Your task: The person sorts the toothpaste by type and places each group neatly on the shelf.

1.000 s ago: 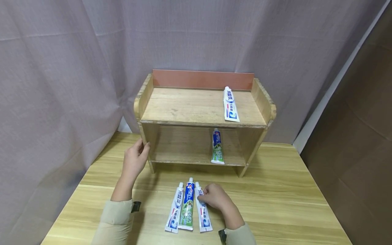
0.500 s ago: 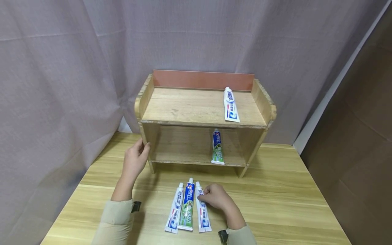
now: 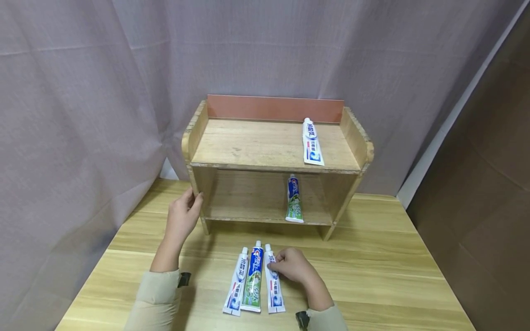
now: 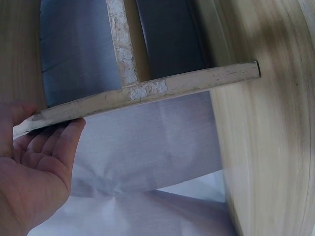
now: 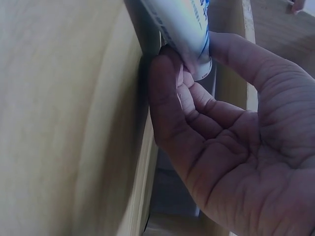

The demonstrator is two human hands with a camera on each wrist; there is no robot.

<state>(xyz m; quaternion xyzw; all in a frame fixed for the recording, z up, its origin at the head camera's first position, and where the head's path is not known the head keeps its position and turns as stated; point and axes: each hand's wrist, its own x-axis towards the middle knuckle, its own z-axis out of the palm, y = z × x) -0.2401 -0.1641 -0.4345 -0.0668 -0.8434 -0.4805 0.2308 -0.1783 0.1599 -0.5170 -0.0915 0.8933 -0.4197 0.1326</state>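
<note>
My left hand (image 3: 182, 216) grips the front edge of the left side panel of a small two-tier wooden shelf (image 3: 248, 142). In the left wrist view, the thumb lies on one face of that panel (image 4: 172, 86) and the fingers on the other. Below the shelf, my right hand (image 3: 294, 265) pinches a white toothpaste tube (image 3: 273, 289) near its cap end, thumb on one side and fingers on the other, as the right wrist view shows. Left of it lie a blue-and-green toothpaste tube (image 3: 253, 285) and another white toothpaste tube (image 3: 237, 282), caps toward the shelf.
On the top tier lies a white toothpaste tube (image 3: 312, 142), right of centre. Another blue-and-green tube (image 3: 294, 200) rests on the lower tier beneath it. The shelf stands on a wooden table (image 3: 385, 266), with a grey curtain (image 3: 265, 46) behind and a brown panel (image 3: 476, 174) at right.
The white tube under my right hand has turned slightly, its cap shifting a little right and away and its flat end left. My left hand stays on the shelf's side.
</note>
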